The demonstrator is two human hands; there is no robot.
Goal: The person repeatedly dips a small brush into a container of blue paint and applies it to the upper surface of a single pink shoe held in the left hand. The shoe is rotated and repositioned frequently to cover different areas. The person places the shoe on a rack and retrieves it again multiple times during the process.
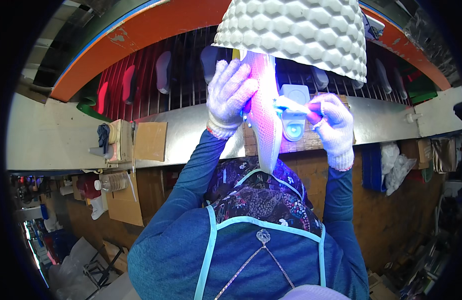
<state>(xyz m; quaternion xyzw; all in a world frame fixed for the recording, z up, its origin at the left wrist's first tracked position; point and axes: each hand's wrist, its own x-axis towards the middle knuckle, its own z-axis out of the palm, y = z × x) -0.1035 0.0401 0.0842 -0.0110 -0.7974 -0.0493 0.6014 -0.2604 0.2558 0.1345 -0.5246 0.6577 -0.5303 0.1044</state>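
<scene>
A pale mesh shoe upper [267,127], its toe toward my body, stands out under bluish-violet light at the middle of the bench. My left hand [228,97], in a white knit glove, is closed on its left side, with several fingers lying along it. In my gloved right hand [335,125] is a brush [296,106], its handle pinched between thumb and fingers. The brush's glowing white head is at the shoe's right side; glare hides whether they touch. Just beyond the brush sits a small white glue pot [294,131] on a sheet of cardboard.
A white honeycomb-textured hood [296,30] hangs over the shoe. Behind it, several soles [163,71] rest on a barred conveyor with an orange frame [111,45]. A wooden block [122,141] and a cardboard piece [151,140] are on the metal ledge at left.
</scene>
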